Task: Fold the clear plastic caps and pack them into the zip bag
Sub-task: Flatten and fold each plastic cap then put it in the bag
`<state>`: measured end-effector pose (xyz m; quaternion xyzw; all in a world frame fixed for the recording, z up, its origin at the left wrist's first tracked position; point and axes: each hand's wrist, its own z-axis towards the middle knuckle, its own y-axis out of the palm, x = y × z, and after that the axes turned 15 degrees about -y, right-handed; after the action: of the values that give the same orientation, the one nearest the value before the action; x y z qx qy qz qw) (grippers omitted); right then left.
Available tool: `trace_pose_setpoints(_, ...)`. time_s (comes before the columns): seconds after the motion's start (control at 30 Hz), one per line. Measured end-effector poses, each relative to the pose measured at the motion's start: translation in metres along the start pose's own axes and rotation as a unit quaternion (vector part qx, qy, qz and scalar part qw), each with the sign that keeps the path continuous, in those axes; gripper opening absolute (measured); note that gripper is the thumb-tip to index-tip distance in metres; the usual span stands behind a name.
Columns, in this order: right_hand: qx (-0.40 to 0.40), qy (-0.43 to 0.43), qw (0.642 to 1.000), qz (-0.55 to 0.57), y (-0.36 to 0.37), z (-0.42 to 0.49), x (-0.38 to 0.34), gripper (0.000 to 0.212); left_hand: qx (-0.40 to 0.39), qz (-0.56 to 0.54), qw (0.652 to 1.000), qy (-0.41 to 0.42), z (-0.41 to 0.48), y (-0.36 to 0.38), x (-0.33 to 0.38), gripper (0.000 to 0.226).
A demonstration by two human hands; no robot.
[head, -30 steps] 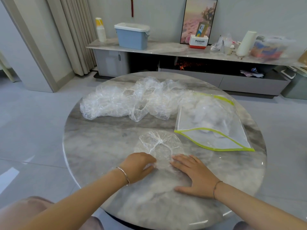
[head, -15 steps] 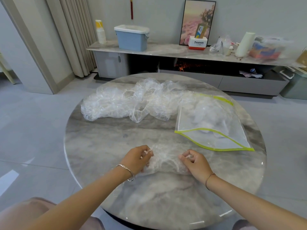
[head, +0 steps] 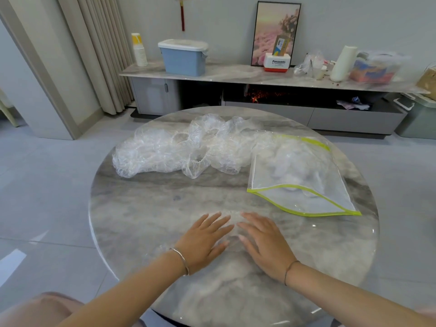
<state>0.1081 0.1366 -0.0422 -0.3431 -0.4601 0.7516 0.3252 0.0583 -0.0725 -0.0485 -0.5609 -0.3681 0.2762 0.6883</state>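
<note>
One clear plastic cap (head: pixel 234 232) lies folded flat near the front of the round marble table (head: pixel 146 208). My left hand (head: pixel 204 239) and my right hand (head: pixel 265 241) press on it side by side with straight fingers, so most of the cap is hidden under them. A pile of several loose clear caps (head: pixel 179 147) stretches across the far half of the table. To the right lies the zip bag (head: pixel 302 180), clear with a yellow-green edge, its mouth open towards me and some folded caps inside.
Behind the table runs a low marble sideboard (head: pixel 236 76) with a blue lidded box (head: pixel 184 57), a framed picture (head: pixel 276 31), a white roll and plastic bags. Grey tiled floor surrounds the table; a curtain hangs at the left.
A second ago the cap lay spread open under my fingertips. Then both hands pinched its far edge and drew it towards me; now they lie flat on the folded cap.
</note>
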Motion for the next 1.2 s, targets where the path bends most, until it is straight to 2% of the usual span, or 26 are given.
trace_pose_setpoints(0.07, -0.084, 0.001, 0.996, 0.019, 0.007, -0.003, 0.0, 0.089, -0.053, 0.019, 0.998, -0.033, -0.004, 0.005, -0.002, 0.071)
trace_pose_setpoints(0.13, -0.157, 0.009, 0.988, 0.011, 0.014, -0.009, 0.008, 0.093, -0.12, 0.005, 0.991, -0.06, -0.005, 0.009, -0.007, 0.088)
trace_pose_setpoints(0.23, -0.157, 0.006, 0.987, -0.045, 0.012, -0.008, 0.009, 0.074, -0.141, 0.02, 0.987, -0.076, -0.004, 0.008, -0.008, 0.104)
trace_pose_setpoints(0.3, -0.138, 0.002, 0.988, -0.067, 0.011, -0.008, 0.009, 0.07, -0.154, 0.03, 0.984, -0.084, -0.003, 0.003, -0.005, 0.113)
trace_pose_setpoints(0.43, -0.079, -0.126, 0.987, -0.068, 0.006, -0.002, 0.002, 0.066, -0.205, 0.029, 0.973, -0.102, 0.001, -0.013, -0.004, 0.132)
trace_pose_setpoints(0.53, -0.046, -0.227, 0.97, -0.075, 0.011, -0.001, 0.0, 0.047, -0.221, 0.033, 0.971, -0.089, -0.001, -0.023, -0.001, 0.144)
trace_pose_setpoints(0.63, 0.001, -0.274, 0.957, -0.097, 0.017, 0.001, 0.001, 0.024, -0.221, 0.045, 0.971, -0.073, -0.004, -0.027, 0.001, 0.139)
trace_pose_setpoints(0.7, 0.009, -0.274, 0.958, -0.09, 0.017, 0.002, 0.003, 0.016, -0.217, 0.043, 0.973, -0.065, -0.004, -0.028, 0.001, 0.135)
trace_pose_setpoints(0.77, 0.012, -0.232, 0.971, -0.053, 0.013, 0.004, 0.005, 0.014, -0.211, 0.046, 0.975, -0.058, -0.005, -0.028, -0.002, 0.133)
trace_pose_setpoints(0.87, 0.034, -0.06, 0.991, 0.112, 0.0, 0.004, 0.001, 0.016, -0.17, 0.029, 0.983, -0.054, -0.004, -0.028, -0.006, 0.113)
trace_pose_setpoints(0.93, 0.046, 0.083, 0.959, 0.266, -0.005, 0.003, -0.001, 0.015, -0.126, 0.013, 0.99, -0.055, 0.0, -0.028, -0.009, 0.089)
trace_pose_setpoints(1.0, 0.084, 0.179, 0.914, 0.354, -0.007, 0.005, -0.001, 0.017, -0.095, -0.005, 0.993, -0.072, 0.005, -0.026, -0.009, 0.06)
trace_pose_setpoints(1.07, 0.108, 0.25, 0.884, 0.379, -0.008, 0.008, 0.0, 0.023, -0.104, -0.033, 0.989, -0.105, 0.008, -0.025, -0.008, 0.042)
trace_pose_setpoints(1.13, 0.106, 0.292, 0.87, 0.383, -0.008, 0.009, 0.002, 0.025, -0.128, -0.058, 0.981, -0.135, 0.01, -0.023, -0.006, 0.036)
trace_pose_setpoints(1.2, 0.1, 0.318, 0.86, 0.387, -0.005, 0.008, 0.003, 0.018, -0.14, -0.068, 0.976, -0.154, 0.01, -0.021, -0.004, 0.033)
